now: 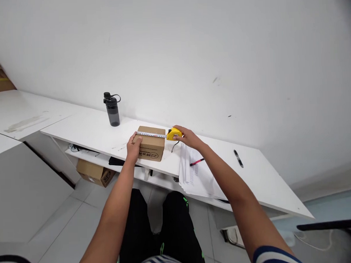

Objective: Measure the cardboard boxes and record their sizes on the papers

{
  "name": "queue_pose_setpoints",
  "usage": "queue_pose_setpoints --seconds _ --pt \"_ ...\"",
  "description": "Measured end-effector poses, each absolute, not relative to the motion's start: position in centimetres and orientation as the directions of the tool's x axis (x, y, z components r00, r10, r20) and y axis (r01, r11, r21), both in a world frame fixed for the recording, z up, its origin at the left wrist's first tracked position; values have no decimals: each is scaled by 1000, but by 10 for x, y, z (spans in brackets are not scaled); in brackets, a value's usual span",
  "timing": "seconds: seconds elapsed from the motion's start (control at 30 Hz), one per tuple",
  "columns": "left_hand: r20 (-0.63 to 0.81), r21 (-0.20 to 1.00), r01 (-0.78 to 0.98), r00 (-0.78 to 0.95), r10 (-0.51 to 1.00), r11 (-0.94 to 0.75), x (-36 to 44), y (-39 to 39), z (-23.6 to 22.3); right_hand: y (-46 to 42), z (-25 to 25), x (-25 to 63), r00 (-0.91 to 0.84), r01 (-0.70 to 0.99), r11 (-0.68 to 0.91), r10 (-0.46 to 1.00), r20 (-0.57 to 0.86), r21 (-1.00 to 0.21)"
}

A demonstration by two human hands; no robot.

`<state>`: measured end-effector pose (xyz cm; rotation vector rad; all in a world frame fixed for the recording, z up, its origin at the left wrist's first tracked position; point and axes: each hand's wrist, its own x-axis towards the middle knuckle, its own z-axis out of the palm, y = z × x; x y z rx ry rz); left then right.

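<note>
A small brown cardboard box (pixel 151 148) with dark printing on its front sits on the white desk. My left hand (pixel 133 147) grips the box's left side, its thumb on the box and its fingers by the end of the pulled-out tape blade (pixel 151 134). That blade lies across the top of the box from left to right. Just beyond the right edge, my right hand (pixel 187 136) is closed around the yellow tape measure (pixel 173 134). A dark wrist strap (pixel 175 146) hangs from the case onto the desk.
Behind the box to the left stands a dark water bottle (pixel 113 110). Papers (pixel 199 177) with a red-and-black pen (pixel 196 162) lie under my right forearm. A black marker (pixel 238 158) rests farther right. Another carton (pixel 92 172) is below the desk; a wall runs behind.
</note>
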<state>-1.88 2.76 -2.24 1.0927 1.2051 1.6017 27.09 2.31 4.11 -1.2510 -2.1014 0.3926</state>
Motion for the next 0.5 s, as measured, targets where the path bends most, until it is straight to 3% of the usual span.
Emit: queue_pose_setpoints --seconds 0.17,0.5 --pt "148 973 -131 -270 952 -188 -21 31 -22 30 31 258 -227 619 470 874 430 -629" --pt "141 985 -50 -339 930 -168 17 -7 -31 60 52 123 -485 600 641 768 419 -480"
